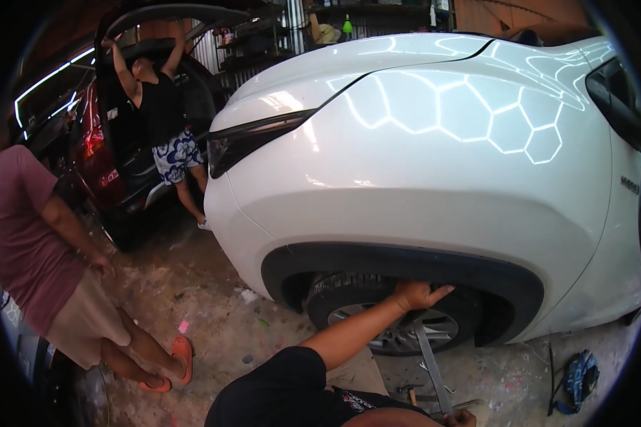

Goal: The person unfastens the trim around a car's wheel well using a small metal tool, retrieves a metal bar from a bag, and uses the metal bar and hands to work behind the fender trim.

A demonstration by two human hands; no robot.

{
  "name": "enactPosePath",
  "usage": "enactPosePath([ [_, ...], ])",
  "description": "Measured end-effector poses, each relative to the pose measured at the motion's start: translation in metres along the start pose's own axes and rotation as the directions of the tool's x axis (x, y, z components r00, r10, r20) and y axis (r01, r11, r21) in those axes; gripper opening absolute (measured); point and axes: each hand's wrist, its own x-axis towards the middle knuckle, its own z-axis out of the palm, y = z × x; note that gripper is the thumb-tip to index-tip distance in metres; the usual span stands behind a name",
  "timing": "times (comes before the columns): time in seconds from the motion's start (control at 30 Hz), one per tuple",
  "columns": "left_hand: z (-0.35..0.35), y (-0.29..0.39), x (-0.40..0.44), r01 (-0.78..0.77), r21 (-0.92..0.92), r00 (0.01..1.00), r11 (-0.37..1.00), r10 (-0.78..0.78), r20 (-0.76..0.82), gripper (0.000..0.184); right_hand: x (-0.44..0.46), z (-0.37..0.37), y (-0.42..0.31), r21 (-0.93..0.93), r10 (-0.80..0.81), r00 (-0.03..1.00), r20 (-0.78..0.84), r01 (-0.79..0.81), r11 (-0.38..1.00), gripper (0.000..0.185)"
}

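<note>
My left hand (421, 294) reaches under the dark wheel-arch trim (399, 255) of a white car (406, 206). It rests against the top of the front tire (335, 292) with the thumb stretched out; the other fingers are mostly hidden. Below it, a long flat metal bar (431, 366) slants down across the wheel rim (441, 327). My right hand (461, 418) is closed around the bar's lower end, at the bottom edge of the view. I cannot tell whether the bar's upper end touches the wheel or my left hand.
A hammer-like tool (411, 393) lies on the concrete floor (242, 341) near my legs. A blue strap bundle (580, 381) and a thin dark rod (550, 377) lie at right. One person (35, 242) stands left; another (164, 107) holds a dark red car's (96, 142) raised tailgate.
</note>
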Motion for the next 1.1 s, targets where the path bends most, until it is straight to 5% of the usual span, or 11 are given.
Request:
enactPosePath([
  [0.3, 0.001, -0.004, 0.0, -0.046, -0.006, 0.999, 0.999, 0.046, -0.019, 0.036, 0.018, 0.003, 0.035, -0.031, -0.065, 0.998, -0.026, 0.064, 0.997, 0.017],
  [0.67, 0.0, -0.001, 0.001, -0.05, -0.001, 0.998, 0.999, 0.05, -0.031, 0.037, -0.011, -0.005, -0.029, 0.078, 0.008, 1.0, 0.02, -0.009, 0.997, 0.017],
  [1.1, -0.001, 0.0, 0.001, -0.024, -0.002, 1.0, 1.0, 0.024, -0.009, 0.039, 0.016, 0.002, 0.03, -0.002, -0.071, 0.997, -0.01, 0.071, 0.997, 0.016],
])
